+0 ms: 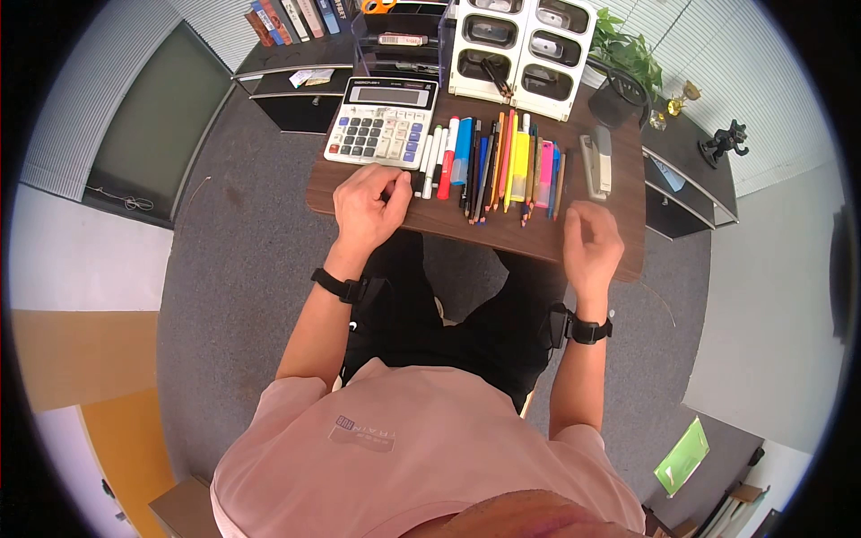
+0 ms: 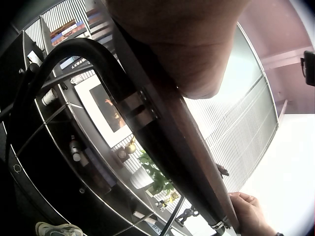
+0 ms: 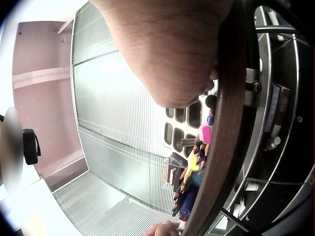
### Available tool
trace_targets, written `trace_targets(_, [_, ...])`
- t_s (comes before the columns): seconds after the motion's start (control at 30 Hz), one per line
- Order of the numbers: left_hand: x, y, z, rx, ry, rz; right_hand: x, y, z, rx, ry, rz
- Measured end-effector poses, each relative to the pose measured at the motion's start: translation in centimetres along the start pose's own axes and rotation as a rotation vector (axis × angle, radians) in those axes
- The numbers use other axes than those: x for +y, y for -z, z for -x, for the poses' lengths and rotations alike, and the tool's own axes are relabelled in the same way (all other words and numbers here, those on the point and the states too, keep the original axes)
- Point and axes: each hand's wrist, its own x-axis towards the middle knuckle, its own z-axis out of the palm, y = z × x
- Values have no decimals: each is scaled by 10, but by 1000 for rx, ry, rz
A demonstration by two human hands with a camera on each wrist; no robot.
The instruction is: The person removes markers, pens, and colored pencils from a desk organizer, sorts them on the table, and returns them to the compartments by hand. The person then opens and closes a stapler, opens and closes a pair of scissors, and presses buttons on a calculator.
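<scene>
My left hand [image 1: 366,208] rests at the table's front edge with loosely curled fingers, just below a white calculator [image 1: 381,121] and beside white markers [image 1: 431,161]. Toward the right corner lies my right hand [image 1: 594,247], also loosely curled, right below a grey stapler [image 1: 596,163]. Nothing shows in either hand. Between them spreads a row of pens: a red marker [image 1: 447,159], a blue highlighter [image 1: 463,148], several coloured pencils [image 1: 508,166], a yellow highlighter [image 1: 520,161] and a pink highlighter [image 1: 545,173]. The wrist views show mostly the heel of each hand [image 2: 182,44] over the table edge.
At the back of the brown table [image 1: 439,215] stand a white compartment organizer [image 1: 516,99] holding dark pencils, a clear desk rack [image 1: 399,54] and a black mesh cup [image 1: 619,99]. Behind are dark cabinets with books [image 1: 296,20], a plant [image 1: 623,49] and a black figurine [image 1: 724,142].
</scene>
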Motion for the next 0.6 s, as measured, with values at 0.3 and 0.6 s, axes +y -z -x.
trace_targets(0.3, [-2, -1, 1, 12, -14, 3, 0, -1, 0, 8, 5, 2])
trace_targets(0.6, [2, 2, 1, -13, 20, 22, 0, -1, 0, 11, 0, -1])
